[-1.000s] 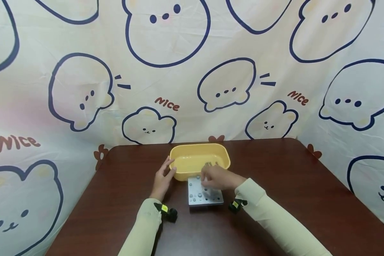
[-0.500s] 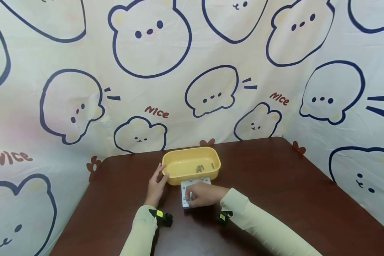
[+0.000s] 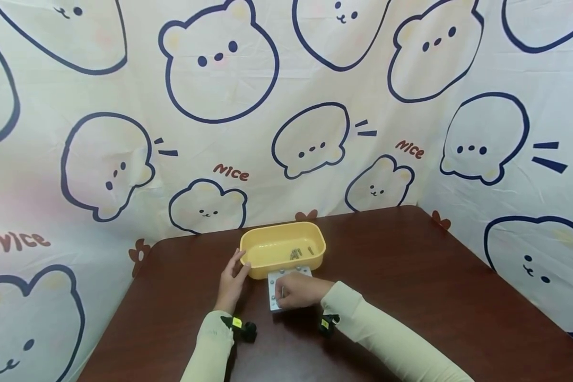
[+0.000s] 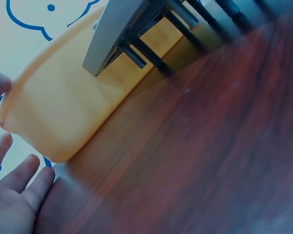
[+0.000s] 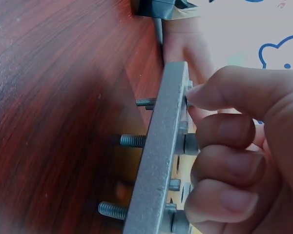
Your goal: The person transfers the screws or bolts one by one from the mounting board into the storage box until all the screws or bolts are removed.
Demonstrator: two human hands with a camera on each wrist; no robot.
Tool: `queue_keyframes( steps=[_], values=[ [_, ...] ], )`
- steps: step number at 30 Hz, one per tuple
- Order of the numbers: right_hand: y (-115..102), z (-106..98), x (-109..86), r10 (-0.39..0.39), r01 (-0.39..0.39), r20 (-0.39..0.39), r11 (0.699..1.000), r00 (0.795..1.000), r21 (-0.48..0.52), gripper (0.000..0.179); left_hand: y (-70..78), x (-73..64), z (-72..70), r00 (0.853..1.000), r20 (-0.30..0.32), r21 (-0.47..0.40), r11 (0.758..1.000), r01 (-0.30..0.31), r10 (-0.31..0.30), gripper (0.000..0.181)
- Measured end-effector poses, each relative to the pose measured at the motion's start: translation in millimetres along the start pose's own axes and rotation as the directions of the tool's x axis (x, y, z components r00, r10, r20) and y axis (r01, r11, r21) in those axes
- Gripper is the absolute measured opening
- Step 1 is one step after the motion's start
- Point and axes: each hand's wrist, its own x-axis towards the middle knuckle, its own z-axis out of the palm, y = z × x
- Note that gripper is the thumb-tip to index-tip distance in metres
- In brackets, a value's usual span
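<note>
So, head view: your left grip (image 3: 230, 285) rests loose on the basin (image 3: 269, 252), right grip (image 3: 300, 289) over the metal plate (image 3: 276, 276) just nearer you. Left wrist: plate looks stiff, heavyish. Right wrist: you're pinching a small bolt (image 5: 189, 87); probably slick, hold its head.

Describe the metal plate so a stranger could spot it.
On the dark brown table, find the yellow plastic basin. On its near side, partly covered by the right hand, is the metal plate: flat, silvery and pierced by bolts, unlike the basin.
</note>
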Motion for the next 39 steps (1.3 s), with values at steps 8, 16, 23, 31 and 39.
queue_keyframes(
  steps=[8, 16, 23, 31, 39],
  values=[
    [-6, 3, 2.8, 0.012, -0.016, -0.027, 0.988, 1.0, -0.152, 0.003, -15.8, 8.2, 2.6, 1.0, -0.022, 0.015, 1.0, -0.011, 0.011, 0.05],
    [-12, 5, 3.1, 0.013, -0.021, -0.034, 0.967, 0.999, -0.254, 0.007, -19.1, 8.3, 1.4, 0.998, -0.036, 0.004, 0.999, -0.043, 0.043, 0.054],
    [-9, 7, 2.4, 0.02, -0.029, -0.039, 0.971, 0.999, -0.238, 0.006, -18.2, 8.5, 2.7, 0.999, -0.032, 0.011, 0.999, -0.033, 0.033, 0.063],
    [-10, 7, 3.2, 0.007, -0.016, -0.039, 0.97, 0.999, -0.242, 0.005, -17.6, 8.2, 2.1, 0.999, -0.043, 0.015, 1.0, -0.027, 0.027, 0.064],
    [-9, 7, 2.9, -0.007, -0.003, -0.041, 0.97, 0.999, -0.243, 0.006, -17.9, 9.1, 1.9, 0.999, -0.038, 0.011, 1.0, -0.007, 0.008, 0.052]
  ],
)
